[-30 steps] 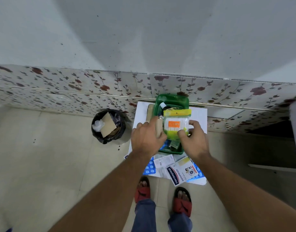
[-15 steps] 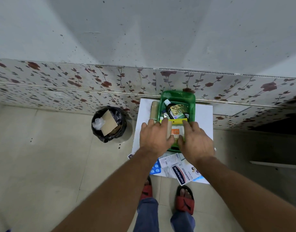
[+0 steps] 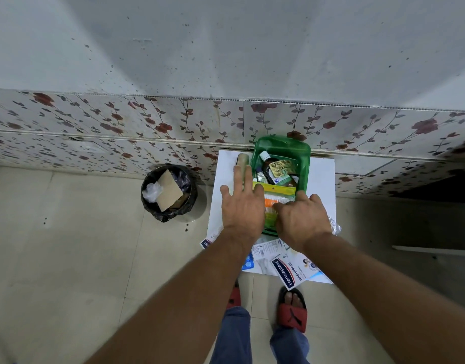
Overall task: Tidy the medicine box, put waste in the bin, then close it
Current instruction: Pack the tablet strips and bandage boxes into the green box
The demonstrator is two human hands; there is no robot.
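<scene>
The open green medicine box (image 3: 305,164) stands on a small white table (image 3: 322,179) against the tiled wall. Inside it are a dark bottle (image 3: 268,169), a gold blister strip (image 3: 281,166) and a yellow-and-orange packet (image 3: 277,189) lying at the near end. My left hand (image 3: 243,210) is flat with its fingers spread over the box's left edge, reaching toward a beige roll (image 3: 243,160) beside the box. My right hand (image 3: 302,219) covers the box's near right corner, its fingers curled on the packet. A black-lined bin (image 3: 192,203) holding cardboard and plastic stands on the floor to the left.
A Hansaplast carton (image 3: 288,271), paper leaflets (image 3: 265,249) and a blue blister sheet (image 3: 248,264) lie at the table's near edge. Crumpled foil (image 3: 335,227) sits at the table's right side. My feet in red sandals (image 3: 291,311) stand under the near edge.
The packet, held up over the box by both hands a second ago, now lies down inside it. My left hand has let go and spread its fingers.
</scene>
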